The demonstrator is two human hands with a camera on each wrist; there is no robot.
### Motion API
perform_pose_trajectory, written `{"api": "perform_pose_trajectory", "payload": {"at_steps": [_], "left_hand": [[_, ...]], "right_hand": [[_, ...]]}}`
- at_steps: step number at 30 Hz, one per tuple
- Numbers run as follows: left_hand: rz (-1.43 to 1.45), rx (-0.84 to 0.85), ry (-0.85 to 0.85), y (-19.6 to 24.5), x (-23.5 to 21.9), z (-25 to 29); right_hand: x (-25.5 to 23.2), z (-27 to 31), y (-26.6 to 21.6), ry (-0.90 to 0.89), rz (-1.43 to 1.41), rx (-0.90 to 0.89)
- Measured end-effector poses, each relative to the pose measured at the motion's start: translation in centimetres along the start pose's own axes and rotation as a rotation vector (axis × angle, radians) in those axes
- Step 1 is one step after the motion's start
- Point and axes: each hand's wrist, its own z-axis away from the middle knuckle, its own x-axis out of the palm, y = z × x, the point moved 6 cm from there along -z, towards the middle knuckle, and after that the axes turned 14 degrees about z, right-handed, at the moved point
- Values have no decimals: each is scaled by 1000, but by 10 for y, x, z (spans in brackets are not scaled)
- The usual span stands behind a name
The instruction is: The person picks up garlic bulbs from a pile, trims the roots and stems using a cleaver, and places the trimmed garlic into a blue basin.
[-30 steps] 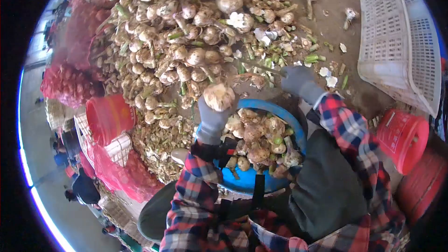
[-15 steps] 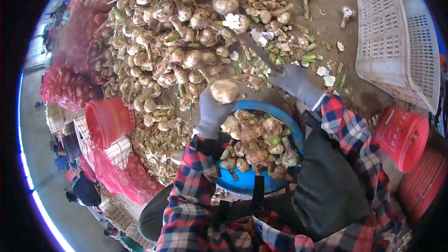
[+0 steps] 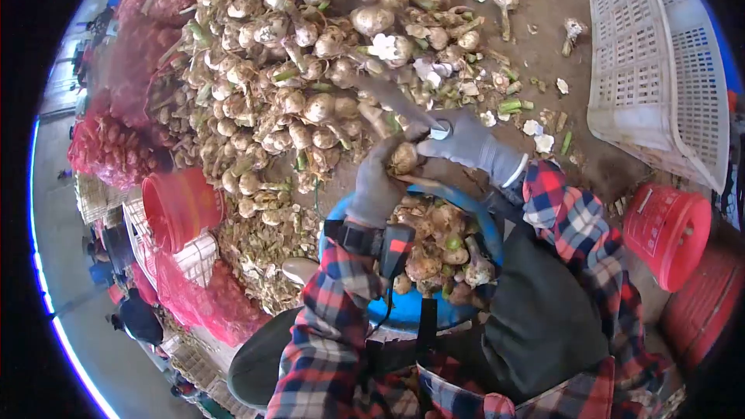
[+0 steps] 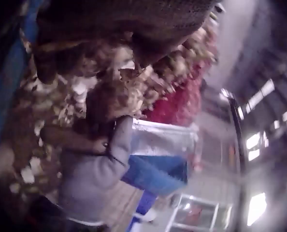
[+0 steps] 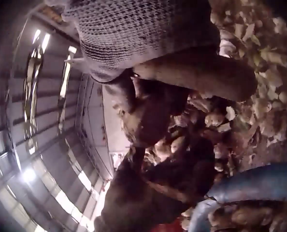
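In the head view my gloved left hand (image 3: 378, 188) grips a garlic bulb (image 3: 403, 159) over the near side of the heap. A stalk-like piece (image 3: 375, 119) points up and left from it. My gloved right hand (image 3: 464, 145) holds a knife (image 3: 397, 98) by its handle, the blurred blade reaching up-left across the stalk. The two hands meet at the bulb, and the right glove (image 5: 148, 36) and the bulb (image 5: 146, 121) fill much of the right wrist view. Below them stands a blue tub (image 3: 388, 312) with trimmed garlic bulbs (image 3: 425, 248).
A large heap of garlic with stalks (image 3: 295, 62) spreads ahead. Cut stalk scraps (image 3: 510, 106) lie on the floor. A white crate (image 3: 632, 54) and a red bucket (image 3: 667, 233) stand right; another red bucket (image 3: 182, 206) and pink mesh bags (image 3: 206, 295) lie left.
The right hand has moved left with the knife, up to the left hand. The left hand has turned the bulb and shifted slightly right, so its stalk faces the blade.
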Motion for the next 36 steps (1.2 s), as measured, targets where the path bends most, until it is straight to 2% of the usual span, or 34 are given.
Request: {"api": "perform_pose_trajectory", "payload": {"at_steps": [1, 2, 3, 4, 5, 6, 8, 9, 10, 11, 12, 14, 16, 17, 18, 19, 20, 22, 23, 24, 27, 29, 30, 32, 33, 34, 35, 36], "left_hand": [[-25, 9, 27, -13, -5, 5], [-51, 21, 53, -4, -8, 4], [-57, 24, 58, -5, -11, 3], [180, -209, 111, -23, -16, 6], [420, -438, 163, -38, -17, 12], [418, -430, 169, -22, -20, 14], [113, -308, -188, 30, -10, 27], [77, -497, -446, 44, -1, 37], [73, -500, -439, 42, -10, 36], [-238, -176, -244, 51, -34, 23], [-539, 151, -47, 65, -57, 18], [-939, 204, 343, 35, -133, -16], [-1305, -172, 554, 22, -170, -36], [-1301, -168, 559, 15, -178, -44], [-1196, -377, 472, -5, -186, -49], [-1085, -580, 377, -27, -191, -49], [-1089, -579, 368, -27, -186, -47], [-477, -490, 382, -32, -164, -29], [124, -240, 430, -55, -154, -15], [35, -205, 378, -40, -130, -10], [112, -118, 323, -50, -90, -8], [-71, -302, 140, -65, -71, -13], [-71, -298, 141, -59, -68, -13], [70, -364, 236, -49, -68, -7], [-38, -374, 238, -41, -68, -5], [-38, -379, 236, -49, -69, -3], [-189, -214, 151, -52, -70, -5], [-338, -47, 63, -51, -68, -6]], "right_hand": [[0, -1, -5, -69, 107, -47], [-1, -1, -12, -134, 217, -98], [-4, -1, -19, -196, 476, -93], [-4, -5, -13, -198, 472, -99], [1, -9, 15, -366, 760, 3], [-1, -9, 37, -529, 1051, 106], [-17, 6, 70, -556, 1074, 339], [-17, 12, 82, -561, 1070, 332], [-22, 17, 95, -504, 1039, 413], [-24, 21, 102, -448, 1003, 498], [-19, 23, 96, -454, 997, 498], [-23, 20, 75, -371, 909, 558], [-15, 14, 78, -433, 878, 525], [-12, 13, 74, -393, 789, 533], [-9, 11, 72, -354, 698, 544], [-6, 8, 76, -334, 742, 562], [-3, 6, 79, -333, 735, 569], [2, 0, 80, -278, 594, 536], [0, -3, 57, -341, 649, 531], [3, -6, 50, -339, 651, 539], [15, -11, 31, -316, 531, 455], [25, -10, 22, -353, 661, 387], [23, -5, 12, -351, 663, 385], [14, 3, -15, -194, 740, 200], [15, 4, -15, -196, 736, 205], [17, 3, -19, -187, 786, 122], [19, 3, -24, -176, 836, 38], [18, 3, -32, -176, 834, 40]]}}
